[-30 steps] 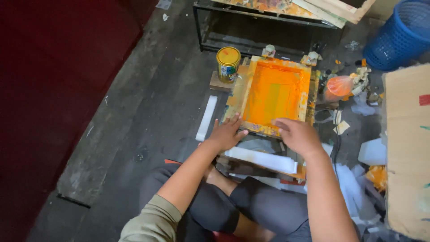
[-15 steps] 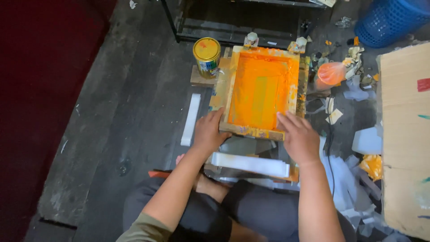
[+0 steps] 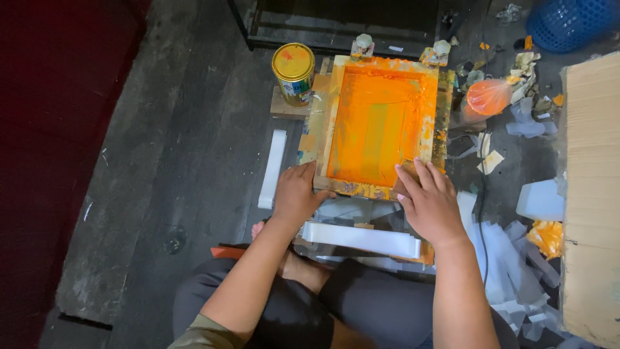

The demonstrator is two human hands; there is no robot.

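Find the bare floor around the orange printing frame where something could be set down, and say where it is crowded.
Free: the dark floor left of the white strip and can. Crowded: right of the frame, with scraps, orange bag and cardboard. Both the left hand and right hand sit at the frame's near edge.

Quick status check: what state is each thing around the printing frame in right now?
Screen frame: lying flat, mesh coated in orange ink.
Left hand: pressing on the frame's near left corner.
Right hand: fingers spread on the near right corner.
Paint can: upright, lid on.
Orange bag: tied, lying on the floor.
Blue basket: partly out of view.
White strips: stacked under the frame's near edge.
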